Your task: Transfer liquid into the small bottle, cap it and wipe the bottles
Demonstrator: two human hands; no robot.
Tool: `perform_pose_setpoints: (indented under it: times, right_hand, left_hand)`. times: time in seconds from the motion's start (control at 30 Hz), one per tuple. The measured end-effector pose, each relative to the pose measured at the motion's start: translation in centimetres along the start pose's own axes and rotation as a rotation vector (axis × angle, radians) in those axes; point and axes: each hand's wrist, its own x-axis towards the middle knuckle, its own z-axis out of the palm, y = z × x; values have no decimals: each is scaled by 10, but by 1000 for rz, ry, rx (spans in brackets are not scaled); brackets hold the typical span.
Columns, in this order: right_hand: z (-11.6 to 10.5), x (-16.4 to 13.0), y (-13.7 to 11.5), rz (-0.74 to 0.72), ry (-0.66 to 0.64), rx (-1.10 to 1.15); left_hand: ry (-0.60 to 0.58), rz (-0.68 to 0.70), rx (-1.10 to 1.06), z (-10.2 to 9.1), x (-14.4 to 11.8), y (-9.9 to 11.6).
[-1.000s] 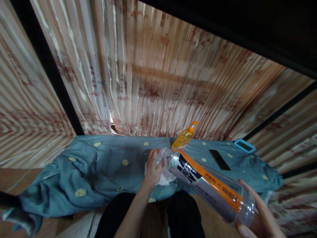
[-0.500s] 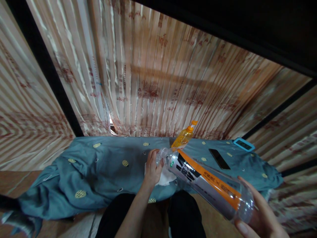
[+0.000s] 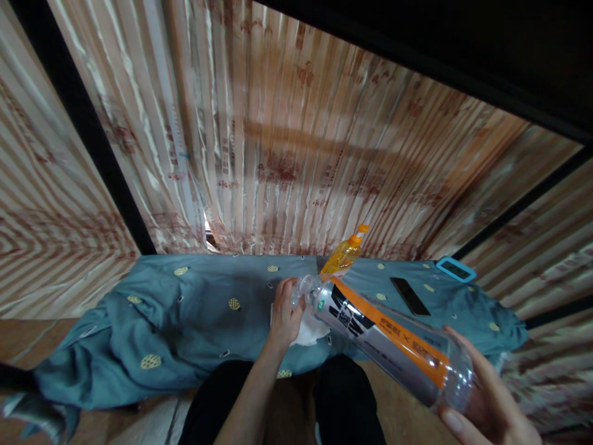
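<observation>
A large clear plastic bottle [image 3: 389, 334] with an orange and silver label lies tilted in front of me, its neck end to the upper left. My right hand [image 3: 486, 395] grips its base, thumb below and fingers above. At the neck end, my left hand [image 3: 285, 315] is closed round clear plastic; I cannot tell whether this is the neck itself or a separate small piece. A crumpled white tissue [image 3: 311, 330] lies on the cloth under the neck. Just behind the neck stands a yellow-orange bottle [image 3: 341, 256] with an orange cap, its lower part hidden.
Blue-green bedding [image 3: 208, 327] with a pineapple print covers the surface before me. A dark phone [image 3: 410, 296] and a blue-framed device [image 3: 456, 270] lie to the right. Behind hangs a striped curtain [image 3: 278, 123] between black posts [image 3: 88, 123]. My knees [image 3: 347, 395] are below.
Almost nothing differs. Both hands keep their hold on the bottle, which has shifted very slightly.
</observation>
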Motion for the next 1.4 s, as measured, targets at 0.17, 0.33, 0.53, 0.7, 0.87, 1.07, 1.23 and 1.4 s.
perform_pose_setpoints:
  times: [0.17,0.33,0.53,0.7,0.87,1.07,1.23,1.4]
  right_hand:
    - [3,0,-3,49,-26,71]
    - [0,0,-4,55,-20,82]
    - [-2,2,-5,67,12,57]
    - [4,1,-12,81,6,101]
    - [5,3,-15,74,-4,117]
    - [-1,6,-11,46,-39,120]
    - [-1,8,-17,51,-26,130]
    - [-3,9,-17,48,-43,92]
  left_hand:
    - [-12,-20,4,-1,0,2]
    - [-26,-29,3,-2,1,3]
    - [-8,-33,-5,-2,1,3]
    - [-14,-39,4,-2,1,2]
    - [-15,-23,1,-1,1,2]
    - [-33,-40,5,-3,2,5]
    - [-29,-48,0,-3,2,5]
    - [-17,-30,-1,-2,2,5]
